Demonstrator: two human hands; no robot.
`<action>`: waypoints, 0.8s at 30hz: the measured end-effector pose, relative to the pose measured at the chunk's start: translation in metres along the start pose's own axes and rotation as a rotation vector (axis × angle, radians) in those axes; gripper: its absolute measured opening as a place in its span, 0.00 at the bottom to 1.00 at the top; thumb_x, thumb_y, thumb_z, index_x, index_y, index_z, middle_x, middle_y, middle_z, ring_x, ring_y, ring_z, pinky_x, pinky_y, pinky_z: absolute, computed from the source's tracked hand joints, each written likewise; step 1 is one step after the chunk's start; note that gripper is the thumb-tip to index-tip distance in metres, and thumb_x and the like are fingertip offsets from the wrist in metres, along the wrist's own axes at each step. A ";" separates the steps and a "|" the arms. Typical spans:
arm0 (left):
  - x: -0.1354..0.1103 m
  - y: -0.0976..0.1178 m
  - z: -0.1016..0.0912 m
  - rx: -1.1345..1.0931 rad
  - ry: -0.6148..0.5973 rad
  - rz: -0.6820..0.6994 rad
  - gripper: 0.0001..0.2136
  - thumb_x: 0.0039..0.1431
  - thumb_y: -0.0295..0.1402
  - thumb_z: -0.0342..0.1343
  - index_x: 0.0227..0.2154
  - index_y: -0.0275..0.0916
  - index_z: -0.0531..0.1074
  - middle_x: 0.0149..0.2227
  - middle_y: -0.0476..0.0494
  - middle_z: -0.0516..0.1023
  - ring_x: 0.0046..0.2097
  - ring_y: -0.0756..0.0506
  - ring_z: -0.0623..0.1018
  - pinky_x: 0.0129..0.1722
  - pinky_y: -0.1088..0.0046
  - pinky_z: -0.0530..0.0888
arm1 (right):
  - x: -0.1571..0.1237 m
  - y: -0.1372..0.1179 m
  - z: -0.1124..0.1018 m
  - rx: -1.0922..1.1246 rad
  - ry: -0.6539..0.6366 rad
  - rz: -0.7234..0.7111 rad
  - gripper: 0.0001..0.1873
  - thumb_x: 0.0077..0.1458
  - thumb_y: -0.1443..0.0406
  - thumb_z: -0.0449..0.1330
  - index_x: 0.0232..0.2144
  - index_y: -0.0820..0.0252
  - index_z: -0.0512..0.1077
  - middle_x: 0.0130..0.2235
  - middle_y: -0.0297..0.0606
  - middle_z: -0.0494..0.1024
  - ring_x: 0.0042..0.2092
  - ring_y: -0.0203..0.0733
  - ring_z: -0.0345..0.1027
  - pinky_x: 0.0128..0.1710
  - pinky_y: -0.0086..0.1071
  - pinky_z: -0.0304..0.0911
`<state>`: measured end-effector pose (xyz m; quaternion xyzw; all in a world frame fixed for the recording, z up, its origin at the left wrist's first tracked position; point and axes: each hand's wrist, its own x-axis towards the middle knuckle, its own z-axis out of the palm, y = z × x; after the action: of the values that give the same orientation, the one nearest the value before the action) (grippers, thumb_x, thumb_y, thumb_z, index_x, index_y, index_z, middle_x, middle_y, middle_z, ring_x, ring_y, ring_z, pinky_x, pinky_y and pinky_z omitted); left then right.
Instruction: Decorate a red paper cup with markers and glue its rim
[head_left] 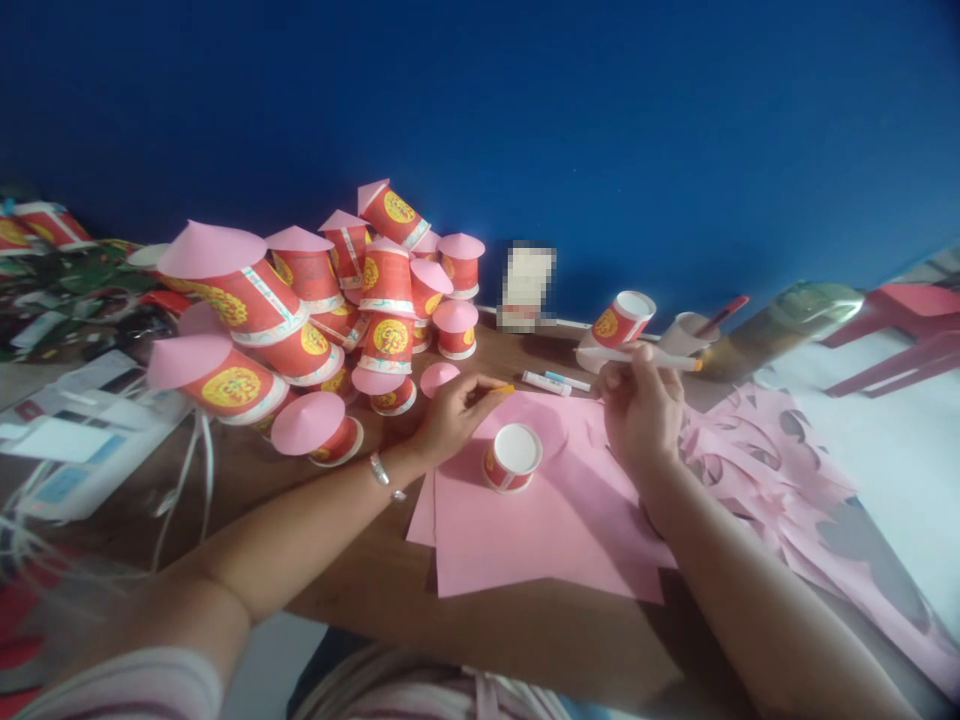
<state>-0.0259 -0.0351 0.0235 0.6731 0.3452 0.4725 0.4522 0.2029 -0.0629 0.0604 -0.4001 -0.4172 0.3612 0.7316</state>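
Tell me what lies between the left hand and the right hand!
In the head view, two pens and some pink paper lie between the left hand and the right hand.

- Right of centre: white marker point(681, 362), middle hidden by the right hand point(651, 405).
- Centre: orange piece point(508, 389), too small to identify.
- Upper centre: pale upright rectangle point(527, 283), pixelated.
- Far left: red paper cups point(60, 226), cut off.
- Right edge: red stool point(904, 320), cut off.

The red cups point(388, 340) bear round yellow emblems and white rims; the cones point(214, 250) and the sheets point(525, 545) are plain pink. The pen point(679, 362) is white with an orange end, the small cap point(502, 389) yellow-orange, the table point(360, 590) brown, the wall point(480, 110) deep blue.
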 end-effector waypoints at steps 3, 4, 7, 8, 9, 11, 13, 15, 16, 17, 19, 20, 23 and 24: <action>0.002 -0.005 0.007 0.112 -0.069 0.040 0.10 0.68 0.40 0.62 0.43 0.41 0.84 0.43 0.42 0.86 0.44 0.44 0.82 0.48 0.66 0.77 | -0.009 0.008 -0.002 -0.191 -0.133 -0.117 0.16 0.68 0.48 0.65 0.41 0.54 0.73 0.27 0.28 0.75 0.22 0.35 0.67 0.23 0.31 0.65; 0.002 -0.007 0.008 0.144 -0.082 0.039 0.09 0.67 0.40 0.62 0.42 0.43 0.85 0.42 0.42 0.86 0.44 0.43 0.83 0.49 0.65 0.77 | -0.016 0.010 -0.001 -0.275 -0.215 -0.166 0.15 0.70 0.50 0.62 0.42 0.54 0.74 0.31 0.32 0.78 0.26 0.37 0.71 0.27 0.33 0.69; 0.003 -0.011 0.008 0.151 -0.146 0.001 0.12 0.69 0.41 0.60 0.46 0.45 0.85 0.44 0.42 0.87 0.46 0.41 0.83 0.51 0.62 0.77 | -0.031 0.013 0.001 -0.490 -0.486 -0.385 0.16 0.73 0.50 0.58 0.50 0.54 0.73 0.42 0.40 0.82 0.38 0.42 0.79 0.39 0.39 0.76; 0.003 -0.013 0.006 0.115 -0.185 -0.026 0.15 0.69 0.43 0.59 0.50 0.44 0.84 0.47 0.41 0.87 0.47 0.40 0.84 0.51 0.62 0.77 | -0.034 0.013 0.001 -0.538 -0.558 -0.451 0.19 0.73 0.48 0.58 0.54 0.54 0.72 0.45 0.42 0.82 0.41 0.45 0.80 0.41 0.40 0.77; 0.003 -0.014 0.005 0.058 -0.215 -0.055 0.18 0.70 0.46 0.58 0.53 0.43 0.83 0.49 0.39 0.87 0.48 0.40 0.84 0.50 0.62 0.78 | -0.036 0.013 0.001 -0.573 -0.619 -0.506 0.24 0.72 0.46 0.58 0.57 0.54 0.70 0.47 0.45 0.82 0.44 0.47 0.80 0.43 0.42 0.77; 0.003 -0.017 0.001 -0.087 -0.258 -0.110 0.27 0.68 0.54 0.58 0.60 0.40 0.78 0.52 0.35 0.86 0.49 0.38 0.84 0.48 0.62 0.79 | -0.037 0.013 0.001 -0.610 -0.710 -0.581 0.33 0.68 0.41 0.59 0.63 0.55 0.66 0.51 0.48 0.82 0.48 0.51 0.81 0.46 0.45 0.78; 0.003 -0.020 -0.001 -0.195 -0.283 -0.147 0.34 0.64 0.59 0.60 0.63 0.38 0.75 0.55 0.32 0.84 0.51 0.36 0.84 0.50 0.61 0.79 | -0.037 0.016 0.001 -0.622 -0.773 -0.626 0.40 0.64 0.38 0.62 0.66 0.55 0.63 0.53 0.50 0.81 0.52 0.55 0.81 0.49 0.46 0.79; 0.003 -0.021 -0.003 -0.241 -0.280 -0.174 0.36 0.61 0.60 0.63 0.62 0.38 0.75 0.58 0.30 0.83 0.54 0.35 0.84 0.53 0.60 0.78 | -0.038 0.020 0.002 -0.646 -0.807 -0.653 0.42 0.63 0.39 0.64 0.68 0.55 0.61 0.55 0.51 0.81 0.55 0.57 0.80 0.53 0.48 0.79; 0.004 -0.020 -0.004 -0.257 -0.268 -0.192 0.35 0.61 0.59 0.64 0.61 0.38 0.76 0.58 0.30 0.82 0.55 0.35 0.83 0.54 0.60 0.78 | -0.039 0.022 0.002 -0.670 -0.819 -0.667 0.42 0.64 0.40 0.65 0.69 0.56 0.61 0.56 0.52 0.81 0.57 0.57 0.79 0.54 0.49 0.78; 0.004 -0.019 -0.004 -0.275 -0.258 -0.217 0.34 0.61 0.58 0.65 0.61 0.38 0.76 0.58 0.30 0.82 0.56 0.35 0.83 0.55 0.59 0.77 | -0.041 0.025 0.002 -0.702 -0.831 -0.683 0.42 0.64 0.42 0.65 0.69 0.56 0.61 0.57 0.53 0.80 0.58 0.58 0.79 0.55 0.50 0.78; 0.004 -0.016 -0.005 -0.321 -0.250 -0.272 0.34 0.62 0.58 0.64 0.61 0.37 0.76 0.56 0.30 0.83 0.56 0.34 0.83 0.56 0.58 0.77 | -0.044 0.028 0.001 -0.764 -0.841 -0.713 0.39 0.66 0.45 0.65 0.69 0.57 0.61 0.57 0.53 0.80 0.57 0.58 0.79 0.53 0.50 0.79; 0.003 -0.014 -0.006 -0.344 -0.243 -0.289 0.33 0.64 0.58 0.62 0.61 0.37 0.76 0.55 0.30 0.83 0.56 0.35 0.82 0.56 0.57 0.77 | -0.045 0.029 0.001 -0.781 -0.830 -0.721 0.38 0.67 0.46 0.65 0.68 0.57 0.61 0.56 0.53 0.80 0.56 0.58 0.79 0.51 0.49 0.80; 0.000 -0.008 -0.006 -0.444 -0.229 -0.259 0.33 0.68 0.61 0.54 0.61 0.38 0.76 0.58 0.31 0.81 0.61 0.34 0.80 0.60 0.56 0.75 | -0.045 0.027 0.001 -0.786 -0.709 -0.665 0.35 0.67 0.47 0.66 0.67 0.54 0.62 0.55 0.52 0.80 0.54 0.57 0.80 0.49 0.48 0.81; -0.001 -0.006 -0.005 -0.473 -0.260 -0.241 0.34 0.68 0.61 0.54 0.63 0.40 0.74 0.61 0.31 0.79 0.64 0.33 0.78 0.62 0.55 0.73 | -0.044 0.026 0.001 -0.780 -0.645 -0.624 0.35 0.66 0.47 0.66 0.67 0.53 0.62 0.55 0.51 0.80 0.54 0.57 0.80 0.50 0.49 0.80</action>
<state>-0.0317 -0.0326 0.0184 0.5581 0.2422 0.3923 0.6899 0.1800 -0.0898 0.0235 -0.3679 -0.8183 0.0527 0.4385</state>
